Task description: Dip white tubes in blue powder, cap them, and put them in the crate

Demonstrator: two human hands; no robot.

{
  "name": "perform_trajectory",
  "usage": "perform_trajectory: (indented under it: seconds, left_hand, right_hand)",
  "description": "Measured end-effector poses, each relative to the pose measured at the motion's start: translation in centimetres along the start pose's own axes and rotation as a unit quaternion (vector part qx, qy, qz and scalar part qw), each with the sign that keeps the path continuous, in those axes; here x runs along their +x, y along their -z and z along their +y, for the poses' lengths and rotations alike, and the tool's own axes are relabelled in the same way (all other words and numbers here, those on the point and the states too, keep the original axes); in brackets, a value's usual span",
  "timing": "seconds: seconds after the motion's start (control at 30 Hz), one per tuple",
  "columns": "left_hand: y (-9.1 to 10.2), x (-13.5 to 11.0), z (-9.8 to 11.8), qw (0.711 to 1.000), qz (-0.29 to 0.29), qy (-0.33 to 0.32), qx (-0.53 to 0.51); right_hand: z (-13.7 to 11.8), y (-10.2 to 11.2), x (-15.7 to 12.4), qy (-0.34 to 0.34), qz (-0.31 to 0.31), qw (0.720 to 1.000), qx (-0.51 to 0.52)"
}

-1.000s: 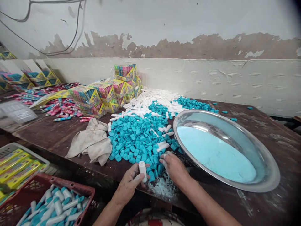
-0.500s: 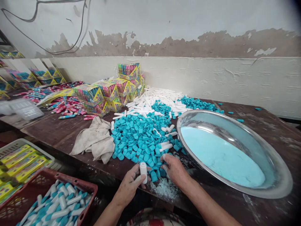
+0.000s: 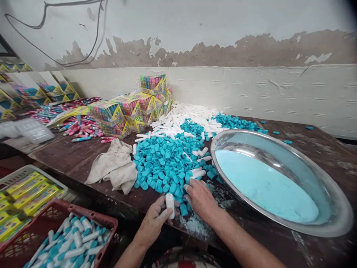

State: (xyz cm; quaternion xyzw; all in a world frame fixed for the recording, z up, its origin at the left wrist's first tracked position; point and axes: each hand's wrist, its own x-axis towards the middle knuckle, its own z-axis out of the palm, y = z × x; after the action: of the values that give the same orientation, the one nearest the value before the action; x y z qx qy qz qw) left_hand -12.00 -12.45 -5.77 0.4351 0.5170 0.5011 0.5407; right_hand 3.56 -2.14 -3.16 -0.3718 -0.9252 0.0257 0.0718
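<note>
My left hand [image 3: 153,219] is closed around a small white plastic bottle [image 3: 170,206], upright with its uncapped neck at the top. At the near edge of a heap of blue plastic caps [image 3: 160,160], my right hand [image 3: 199,197] rests with its fingers bent and apart, the tips among the caps; no cap shows in its grip. A few loose caps and some spilled pale powder [image 3: 196,225] lie between the two hands. To the right, a wide steel basin [image 3: 338,208] holds light blue powder [image 3: 262,186].
A crumpled cloth [image 3: 114,165] lies left of the caps, with white bottles [image 3: 184,115] piled behind. Packed display boxes [image 3: 111,115] stand at back left. A red crate [image 3: 107,219] of capped bottles and a grey crate [image 3: 60,182] of yellow boxes sit lower left.
My right hand has shifted slightly left and up onto the near caps, its fingers reaching further among them. The left hand still holds the bottle in nearly the same place.
</note>
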Motion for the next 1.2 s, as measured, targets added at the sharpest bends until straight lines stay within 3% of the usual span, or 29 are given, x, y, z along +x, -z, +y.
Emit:
perform_trajectory:
  seconds: [0.37,0.53,0.67,0.8,0.97,1.03,1.2]
  left_hand:
    - [0.2,0.4,0.1,1.000,-0.004,-0.005,-0.005]
    - [-0.3,0.7,1.1,0.999,-0.027,-0.011,0.015]
    - [-1.1,0.7,1.5,0.995,-0.079,-0.011,0.063]
    - [-1.6,0.4,2.1,0.985,-0.121,-0.008,0.119]
    - [-1.8,-0.2,3.2,0.967,-0.182,0.005,0.176]
    - [-2.0,-0.3,3.2,0.960,-0.204,0.020,0.189]
    - [-2.4,-0.4,2.8,0.939,-0.238,0.071,0.237]
  right_hand:
    - [-0.4,-0.4,1.1,-0.010,0.000,1.000,-0.002]
    - [0.3,0.9,0.1,-0.034,-0.034,0.989,0.139]
    - [0.7,1.2,-1.7,-0.003,-0.024,0.957,0.289]
    - [1.2,1.4,-3.5,-0.031,0.003,0.925,0.380]
    - [1.7,2.1,-5.5,-0.102,-0.055,0.812,0.572]
    - [1.5,2.1,-6.1,-0.110,-0.084,0.781,0.609]
    - [1.5,1.4,-7.0,-0.122,-0.129,0.767,0.617]
